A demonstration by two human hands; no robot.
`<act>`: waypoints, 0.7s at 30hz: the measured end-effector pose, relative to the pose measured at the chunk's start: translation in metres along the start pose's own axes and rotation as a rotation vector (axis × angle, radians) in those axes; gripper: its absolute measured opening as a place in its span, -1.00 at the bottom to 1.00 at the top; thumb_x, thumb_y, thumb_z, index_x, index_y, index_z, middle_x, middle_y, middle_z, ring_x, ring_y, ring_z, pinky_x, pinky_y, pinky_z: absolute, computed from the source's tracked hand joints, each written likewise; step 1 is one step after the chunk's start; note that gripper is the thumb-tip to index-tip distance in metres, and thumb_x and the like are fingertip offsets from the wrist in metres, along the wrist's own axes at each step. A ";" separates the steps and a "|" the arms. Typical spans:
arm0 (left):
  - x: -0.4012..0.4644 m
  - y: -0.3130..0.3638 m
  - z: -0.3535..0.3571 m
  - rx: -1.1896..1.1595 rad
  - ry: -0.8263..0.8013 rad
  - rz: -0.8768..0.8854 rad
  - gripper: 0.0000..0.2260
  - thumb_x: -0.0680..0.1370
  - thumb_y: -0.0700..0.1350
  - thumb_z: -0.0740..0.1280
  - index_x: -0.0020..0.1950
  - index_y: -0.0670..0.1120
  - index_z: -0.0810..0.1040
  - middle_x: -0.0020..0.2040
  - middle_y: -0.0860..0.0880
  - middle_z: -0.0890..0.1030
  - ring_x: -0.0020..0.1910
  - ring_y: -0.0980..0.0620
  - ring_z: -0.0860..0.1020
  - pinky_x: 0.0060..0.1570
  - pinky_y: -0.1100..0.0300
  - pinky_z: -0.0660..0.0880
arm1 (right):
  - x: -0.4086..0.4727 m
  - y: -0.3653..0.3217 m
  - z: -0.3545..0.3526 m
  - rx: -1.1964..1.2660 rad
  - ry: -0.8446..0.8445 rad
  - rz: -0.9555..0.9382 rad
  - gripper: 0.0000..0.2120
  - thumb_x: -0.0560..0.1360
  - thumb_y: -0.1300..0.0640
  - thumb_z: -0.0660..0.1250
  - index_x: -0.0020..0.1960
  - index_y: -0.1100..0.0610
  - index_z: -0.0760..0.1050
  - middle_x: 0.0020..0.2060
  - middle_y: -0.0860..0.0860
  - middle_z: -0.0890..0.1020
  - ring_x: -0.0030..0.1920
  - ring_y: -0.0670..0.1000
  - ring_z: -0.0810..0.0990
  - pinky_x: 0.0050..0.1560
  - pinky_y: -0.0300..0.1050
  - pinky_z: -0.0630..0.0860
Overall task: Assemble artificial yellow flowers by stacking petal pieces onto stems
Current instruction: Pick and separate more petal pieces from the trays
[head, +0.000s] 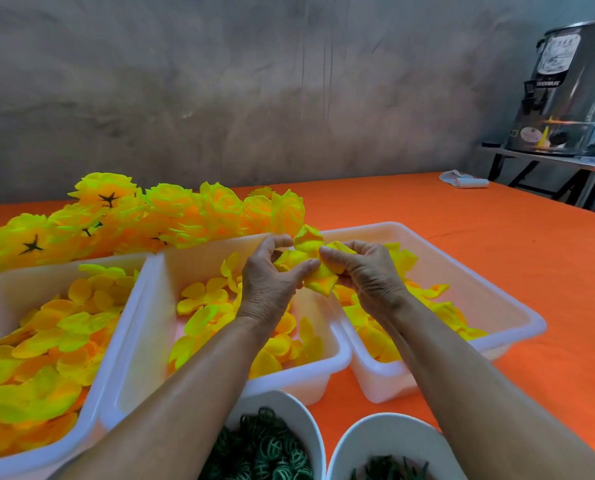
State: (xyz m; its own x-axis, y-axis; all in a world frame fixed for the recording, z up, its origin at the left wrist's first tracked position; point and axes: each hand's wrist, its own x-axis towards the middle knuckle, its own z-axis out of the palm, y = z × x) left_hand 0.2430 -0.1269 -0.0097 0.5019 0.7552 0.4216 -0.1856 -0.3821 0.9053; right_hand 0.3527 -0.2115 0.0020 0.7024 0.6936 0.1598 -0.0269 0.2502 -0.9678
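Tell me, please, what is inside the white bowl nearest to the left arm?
The white bowl holds dark green plastic rings, piled together. The left forearm covers its left part, and the picture edge cuts its bottom off.

Two bare forearms, no sleeves visible. Left hand (270, 284) and right hand (365, 277) bare: no gloves, rings, watch or bracelets. Knuckle skin creased.
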 end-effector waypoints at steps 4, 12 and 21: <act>-0.003 0.004 0.001 -0.036 -0.058 -0.011 -0.71 0.35 -0.10 0.53 0.02 -0.01 0.56 -0.11 -0.06 0.59 -0.41 0.14 0.52 -0.45 0.29 0.45 | -0.001 0.000 0.000 -0.058 0.042 -0.042 -0.84 0.37 0.23 0.48 -0.29 0.19 0.50 -0.42 0.07 0.57 -0.35 0.03 0.53 -0.20 0.06 0.52; 0.002 0.005 0.000 -0.207 0.023 -0.180 -0.80 0.43 -0.22 0.46 0.02 -0.14 0.54 -0.21 -0.12 0.60 -0.26 -0.05 0.55 -0.27 0.14 0.52 | 0.000 -0.002 0.001 0.119 -0.065 0.095 -0.97 0.45 0.24 0.38 -0.17 0.17 0.55 -0.32 0.05 0.65 -0.29 0.00 0.61 -0.25 -0.14 0.59; -0.003 0.004 0.001 -0.139 -0.211 -0.092 -0.92 0.55 -0.15 0.32 -0.10 -0.07 0.59 -0.35 0.06 0.60 -0.39 0.16 0.52 -0.45 0.31 0.46 | -0.002 -0.001 0.001 -0.052 0.026 -0.074 -0.83 0.40 0.17 0.46 -0.03 0.19 0.60 -0.29 -0.01 0.64 -0.35 -0.16 0.57 -0.35 -0.31 0.50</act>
State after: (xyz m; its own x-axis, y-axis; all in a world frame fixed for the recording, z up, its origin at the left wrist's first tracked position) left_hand 0.2417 -0.1310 -0.0074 0.6841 0.6505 0.3300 -0.2380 -0.2287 0.9440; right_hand 0.3509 -0.2128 0.0024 0.7191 0.6569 0.2267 0.0621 0.2641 -0.9625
